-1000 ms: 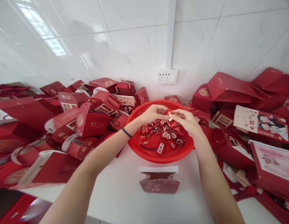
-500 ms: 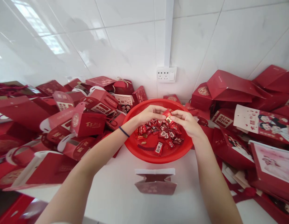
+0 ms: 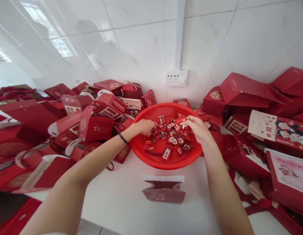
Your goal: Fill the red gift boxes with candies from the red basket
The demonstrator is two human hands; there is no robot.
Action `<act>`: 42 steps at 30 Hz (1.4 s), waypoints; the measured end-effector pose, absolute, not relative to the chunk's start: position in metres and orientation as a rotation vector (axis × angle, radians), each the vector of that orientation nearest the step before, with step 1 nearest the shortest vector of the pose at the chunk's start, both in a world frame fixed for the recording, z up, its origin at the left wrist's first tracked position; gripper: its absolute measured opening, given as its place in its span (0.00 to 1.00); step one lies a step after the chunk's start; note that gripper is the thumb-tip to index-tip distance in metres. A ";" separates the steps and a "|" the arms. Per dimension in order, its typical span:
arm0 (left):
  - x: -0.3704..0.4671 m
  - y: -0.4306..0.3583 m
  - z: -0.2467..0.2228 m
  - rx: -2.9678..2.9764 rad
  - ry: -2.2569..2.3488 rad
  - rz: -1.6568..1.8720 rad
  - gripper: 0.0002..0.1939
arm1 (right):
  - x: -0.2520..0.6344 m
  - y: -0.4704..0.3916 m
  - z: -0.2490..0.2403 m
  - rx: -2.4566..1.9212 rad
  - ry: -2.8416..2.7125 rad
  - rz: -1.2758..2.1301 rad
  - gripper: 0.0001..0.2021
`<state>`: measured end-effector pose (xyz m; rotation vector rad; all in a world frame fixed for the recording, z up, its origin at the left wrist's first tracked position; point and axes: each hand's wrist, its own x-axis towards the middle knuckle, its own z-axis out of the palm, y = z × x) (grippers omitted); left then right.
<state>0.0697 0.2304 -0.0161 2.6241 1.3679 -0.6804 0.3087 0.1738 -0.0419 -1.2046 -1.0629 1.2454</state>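
Note:
A red plastic basket with perforated sides holds wrapped candies, mostly red, and a peanut. My left hand reaches over the basket's left side, its fingers curled down among the candies; whatever they grip is hidden. On the right side, my right hand pinches a red and gold candy packet just above the others. In front of the basket stands a small red gift box, its top open toward me.
Red gift boxes are heaped on the left, and more boxes are piled on the right. A white tiled wall with a socket rises behind. Everything rests on a white table.
My hands were together over the basket at the candy packet. The left hand has moved left and down into the candies, while the right has shifted slightly right, keeping the packet.

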 end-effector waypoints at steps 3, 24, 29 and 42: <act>0.080 0.229 -0.013 2.674 1.394 -0.753 0.21 | 0.305 0.174 -0.044 -1.222 -1.102 1.232 0.05; 0.115 0.222 -0.043 2.839 0.679 -0.054 0.27 | 0.306 0.180 -0.053 -1.168 -1.027 1.152 0.08; 0.142 0.212 -0.056 2.926 0.452 -0.140 0.19 | 0.308 0.180 -0.055 -1.160 -1.012 1.119 0.11; 0.118 0.249 -0.015 2.641 1.552 -0.482 0.17 | 0.309 0.180 -0.049 -1.143 -0.893 1.101 0.13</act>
